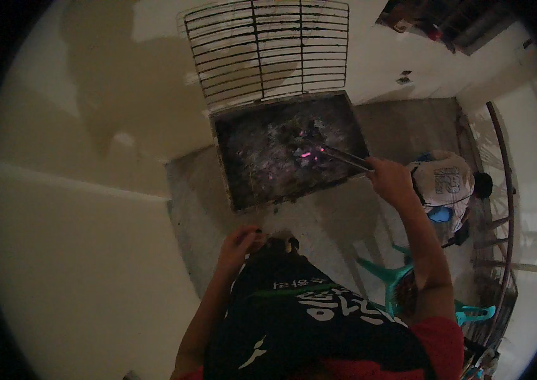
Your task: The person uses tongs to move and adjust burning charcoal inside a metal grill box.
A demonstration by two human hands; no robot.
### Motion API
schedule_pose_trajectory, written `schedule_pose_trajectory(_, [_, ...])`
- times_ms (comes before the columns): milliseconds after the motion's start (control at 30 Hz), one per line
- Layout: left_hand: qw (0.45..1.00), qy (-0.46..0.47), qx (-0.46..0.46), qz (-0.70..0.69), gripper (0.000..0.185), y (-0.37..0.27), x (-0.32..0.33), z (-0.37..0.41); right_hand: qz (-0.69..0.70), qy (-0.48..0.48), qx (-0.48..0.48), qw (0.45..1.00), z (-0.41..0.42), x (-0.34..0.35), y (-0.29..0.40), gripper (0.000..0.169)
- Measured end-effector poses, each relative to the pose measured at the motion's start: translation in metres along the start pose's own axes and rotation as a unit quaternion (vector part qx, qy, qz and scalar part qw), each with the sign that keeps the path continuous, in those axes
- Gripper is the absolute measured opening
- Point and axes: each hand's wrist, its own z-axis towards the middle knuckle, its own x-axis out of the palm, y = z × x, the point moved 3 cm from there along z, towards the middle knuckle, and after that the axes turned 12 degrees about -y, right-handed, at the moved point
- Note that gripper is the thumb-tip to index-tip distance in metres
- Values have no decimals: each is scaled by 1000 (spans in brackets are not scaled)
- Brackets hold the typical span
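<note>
My right hand (pixel 390 179) grips the near end of a pair of metal tongs (pixel 350 159). The tongs reach left over a rectangular grill tray (pixel 268 183) full of dark charcoal and grey ash. Their far tips are beside several glowing embers (pixel 306 154) near the middle of the tray; whether they pinch a coal cannot be told. My left hand (pixel 243 239) hangs below the tray's near side, in front of my dark apron, its fingers curled; nothing is plainly seen in it. A wire grill grate (pixel 278 52) stands tilted at the tray's far edge, against the wall.
To the right, a pale printed sack (pixel 444 178) with blue items lies on the floor. A teal plastic chair (pixel 389 278) stands close under my right arm. A metal rack or rail (pixel 505 175) runs along the right. Walls rise at left and behind the tray.
</note>
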Motion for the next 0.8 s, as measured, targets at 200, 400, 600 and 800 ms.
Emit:
schedule_pose_trajectory(200, [1000, 1, -4, -1, 27, -1, 2, 3, 13, 35, -7, 999, -10, 2, 2, 28])
schedule_pose_trajectory(400, [1000, 14, 0, -8, 28, -3, 9, 8, 52, 57, -63, 995, -29, 17, 26, 32])
schedule_pose_trajectory(600, [999, -16, -36, -34, 31, 13, 9, 24, 33, 38, -72, 996, -33, 39, 35, 30])
schedule_pose_trajectory(800, [993, -58, -91, -50, 36, 26, 9, 39, 18, 69, -30, 997, -33, 39, 24, 36])
